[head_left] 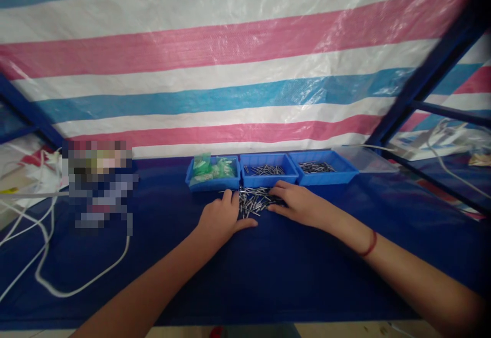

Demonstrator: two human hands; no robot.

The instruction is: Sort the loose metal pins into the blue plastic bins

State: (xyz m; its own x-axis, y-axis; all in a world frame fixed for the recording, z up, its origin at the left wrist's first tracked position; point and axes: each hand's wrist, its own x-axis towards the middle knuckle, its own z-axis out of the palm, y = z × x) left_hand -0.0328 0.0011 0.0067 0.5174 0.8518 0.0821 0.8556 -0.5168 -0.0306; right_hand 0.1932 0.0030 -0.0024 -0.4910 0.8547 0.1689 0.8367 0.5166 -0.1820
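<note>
A loose pile of thin metal pins (253, 202) lies on the dark blue tabletop, between my two hands. My left hand (220, 215) rests at the pile's left edge, with its thumb stretched out along the near side. At the right edge, my right hand (299, 204) has its thumb and fingers apart, touching the pins. Neither hand grips anything that I can see, though some fingertips are hidden. Just behind the pile stand a blue bin (268, 179) and another blue bin (330, 178), both holding similar pins. A third blue bin (215, 184) holds green and clear plastic bags.
White cables (76, 293) curl across the left of the table (276, 287), near a blurred-out patch. A clear plastic sheet (368, 160) lies by the right bin. Striped tarpaulin (230, 92) hangs behind, with blue frame posts (418, 82) at the sides.
</note>
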